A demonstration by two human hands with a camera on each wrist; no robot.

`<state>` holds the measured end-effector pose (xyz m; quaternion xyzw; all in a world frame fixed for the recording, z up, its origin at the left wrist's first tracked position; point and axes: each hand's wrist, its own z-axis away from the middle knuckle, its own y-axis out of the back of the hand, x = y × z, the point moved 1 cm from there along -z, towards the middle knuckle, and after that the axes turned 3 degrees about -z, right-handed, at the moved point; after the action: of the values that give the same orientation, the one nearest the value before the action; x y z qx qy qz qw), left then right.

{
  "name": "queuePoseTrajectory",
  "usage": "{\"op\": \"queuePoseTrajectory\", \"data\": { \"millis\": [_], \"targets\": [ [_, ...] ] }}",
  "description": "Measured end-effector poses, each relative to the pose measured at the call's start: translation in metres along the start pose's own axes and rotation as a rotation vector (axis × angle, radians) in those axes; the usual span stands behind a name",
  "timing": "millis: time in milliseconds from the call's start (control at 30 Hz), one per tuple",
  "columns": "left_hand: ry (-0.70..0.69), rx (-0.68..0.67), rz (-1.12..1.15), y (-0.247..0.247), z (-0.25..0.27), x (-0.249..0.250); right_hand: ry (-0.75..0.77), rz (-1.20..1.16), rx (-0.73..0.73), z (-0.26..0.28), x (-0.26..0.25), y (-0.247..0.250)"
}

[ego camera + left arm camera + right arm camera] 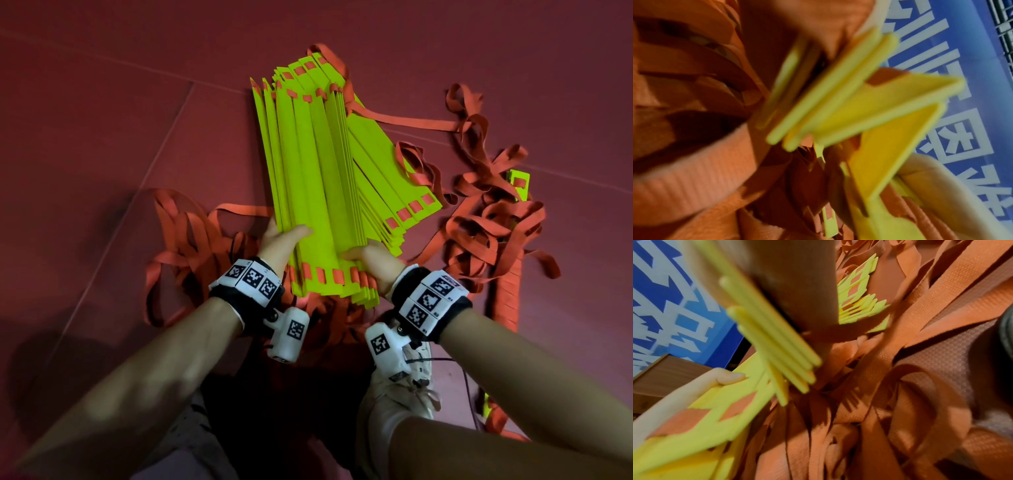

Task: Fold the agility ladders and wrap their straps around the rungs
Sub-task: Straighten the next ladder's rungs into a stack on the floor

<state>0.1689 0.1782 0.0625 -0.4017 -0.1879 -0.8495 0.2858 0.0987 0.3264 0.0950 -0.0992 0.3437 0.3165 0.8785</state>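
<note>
While both hands, left point(286, 240) and right point(371, 257), clamp their fingers on the stacked flat neon-yellow plastic rungs point(318, 178), the loose orange webbing straps point(486, 219) lie unwrapped.

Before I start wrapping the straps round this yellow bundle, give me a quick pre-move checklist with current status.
1. Left hand holds the rung bundle near its near end: ok.
2. Right hand holds the same end: ok.
3. Rungs squared into one stack: not ok; the far ends fan out, and a second group splays right.
4. Straps free of tangles: not ok; heaped in loops on the floor on both sides.
5. Grip firmness: cannot tell; wrist views blurred.
6. Shoe off the straps: cannot tell.
</note>
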Motion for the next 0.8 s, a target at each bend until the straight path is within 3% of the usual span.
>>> {"op": "queuePoseTrajectory", "data": {
  "millis": [133,400,533,800],
  "targets": [
    [-0.028,-0.01,-0.111,0.0,0.003,-0.003,-0.007,0.055,0.034,-0.001,0.003,0.002],
    [-0.224,-0.062,-0.234,-0.005,0.017,-0.006,0.056,0.087,0.004,0.001,0.006,-0.004],
    [-0.206,-0.045,-0.15,-0.007,0.016,-0.007,0.106,0.124,0.035,0.001,0.009,-0.009],
    [-0.159,-0.077,-0.03,-0.016,0.006,-0.015,0.196,0.129,-0.096,0.013,0.01,-0.028]
  ]
}}
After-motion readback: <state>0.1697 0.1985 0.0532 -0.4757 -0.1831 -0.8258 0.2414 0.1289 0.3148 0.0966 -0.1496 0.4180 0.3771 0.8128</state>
